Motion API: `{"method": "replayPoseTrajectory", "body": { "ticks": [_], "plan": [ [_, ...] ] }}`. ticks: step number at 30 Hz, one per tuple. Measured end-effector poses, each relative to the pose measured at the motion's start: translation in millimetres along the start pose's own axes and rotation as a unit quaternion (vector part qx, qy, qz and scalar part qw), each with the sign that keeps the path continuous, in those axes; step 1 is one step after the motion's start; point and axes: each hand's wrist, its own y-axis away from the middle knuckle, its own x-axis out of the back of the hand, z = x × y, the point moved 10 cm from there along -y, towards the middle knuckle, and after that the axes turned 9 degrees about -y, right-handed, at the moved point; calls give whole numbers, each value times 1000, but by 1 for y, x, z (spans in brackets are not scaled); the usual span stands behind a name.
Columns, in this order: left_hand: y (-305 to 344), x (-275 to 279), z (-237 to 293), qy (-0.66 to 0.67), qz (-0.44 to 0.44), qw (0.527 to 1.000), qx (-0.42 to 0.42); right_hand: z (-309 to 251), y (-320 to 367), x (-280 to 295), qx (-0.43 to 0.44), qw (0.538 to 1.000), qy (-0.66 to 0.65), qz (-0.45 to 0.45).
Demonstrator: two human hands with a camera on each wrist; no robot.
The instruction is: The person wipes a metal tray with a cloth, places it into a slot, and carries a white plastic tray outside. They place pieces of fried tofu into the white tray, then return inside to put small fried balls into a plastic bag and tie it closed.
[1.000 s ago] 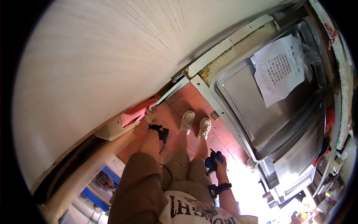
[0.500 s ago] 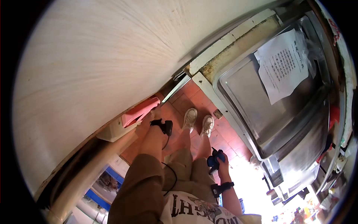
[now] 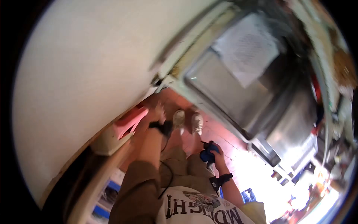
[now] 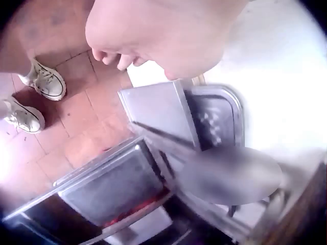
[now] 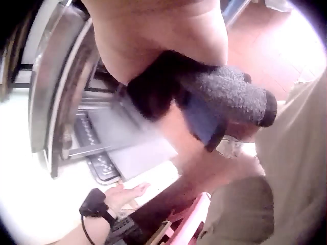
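My left hand (image 3: 160,113) hangs over the red-tiled floor beside a pink plastic object (image 3: 130,120), apart from it, and holds nothing. In the left wrist view the fingers of this hand (image 4: 153,38) are loosely bent; the right wrist view shows the same hand (image 5: 124,196) with relaxed fingers. My right hand (image 3: 220,154) grips a dark blue bundle (image 3: 209,152) in front of the shorts. Close up, the bundle has a fuzzy grey part (image 5: 225,94) and a blue part (image 5: 204,122); what it is, I cannot tell.
A metal tray (image 3: 227,95) with a printed sheet (image 3: 248,48) lies on the right-hand counter. A large pale surface (image 3: 89,67) fills the left side. White shoes (image 3: 197,123) stand on the tiles between. A pale bin (image 3: 108,142) is below the pink object.
My left hand has come away from the pink object and the long thin metal strip, which no longer shows. My right hand still holds the bundle. The head view has shifted and blurred.
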Motion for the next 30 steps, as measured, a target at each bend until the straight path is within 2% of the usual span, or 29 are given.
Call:
{"method": "replayPoseTrajectory", "body": {
  "ticks": [1, 2, 3, 4, 5, 6, 7, 8, 9, 10, 11, 12, 13, 14, 15, 16, 17, 18, 20, 21, 22, 23, 24, 25, 27, 28, 29, 30],
  "plan": [
    [37, -24, 9, -67, -12, 997, -45, -10, 7, -1, -2, 999, -35, -9],
    [78, -50, 21, -131, -18, 987, -91, -35, 19, 9, 25, 998, -53, 23],
    [154, -99, 55, -199, -20, 975, -96, -61, 32, -3, 22, 999, -24, -37],
    [175, -116, 53, -252, -29, 966, -49, -89, 52, -12, 15, 995, 7, -97],
    [207, -141, 52, -292, -78, 952, -42, -126, 74, -8, 47, 988, 79, -127],
    [238, -162, 50, -328, -119, 937, -35, -162, 95, 2, 96, 977, 124, -146],
    [261, -180, 40, -369, -158, 916, 7, -203, 118, 20, 146, 970, 152, -122],
    [276, -195, 29, -409, -191, 891, 49, -221, 132, 69, 135, 982, 129, -12],
    [286, -211, 22, -438, -224, 870, 47, -265, 154, 104, 271, 951, 137, 55],
    [295, -226, 15, -465, -253, 847, 48, -297, 176, 145, 328, 919, 120, 181],
    [316, -256, 25, -510, -245, 824, 19, -307, 190, 198, 393, 867, 56, 302],
    [331, -285, 26, -519, -247, 818, 22, -325, 207, 229, 484, 771, 99, 401],
    [344, -330, 42, -524, -269, 803, -93, -339, 217, 247, 518, 663, 218, 494],
    [361, -376, 58, -520, -287, 777, -207, -337, 204, 274, 413, 602, 332, 597],
    [378, -417, 76, -510, -254, 769, -289, -319, 156, 322, 317, 628, 361, 612],
    [391, -457, 92, -497, -219, 755, -367, -315, 126, 346, 216, 649, 388, 618],
    [397, -492, 103, -506, -162, 719, -447, -306, 115, 354, 265, 634, 313, 656],
    [403, -523, 114, -512, -104, 673, -523, -318, 110, 349, 232, 625, 334, 666],
    [364, -559, 102, -521, -79, 678, -512, -347, 85, 323, 326, 677, 360, 552],
    [350, -570, 100, -522, -55, 683, -508, -369, 78, 283, 375, 689, 373, 495],
    [348, -581, 101, -532, -54, 676, -507, -378, 51, 231, 389, 613, 550, 413],
    [334, -582, 101, -388, -115, 809, -427, -390, 55, 186, 455, 672, 483, 328],
    [322, -584, 93, -224, -168, 903, -326, -384, 54, 138, 493, 657, 517, 243],
    [321, -571, 89, -201, -76, 939, -269, -394, 79, 103, 514, 693, 478, 164],
    [313, -564, 88, -193, -68, 943, -261, -361, 86, 83, 558, 662, 489, 101],
    [302, -553, 88, -175, -67, 949, -252, -347, 94, 88, 558, 672, 478, 98],
    [268, -527, 80, -204, -55, 936, -282, -336, 103, 100, 557, 680, 467, 97],
    [279, -539, 83, -211, -53, 934, -283, -329, 105, 127, 524, 704, 462, 131]
  ]
}}
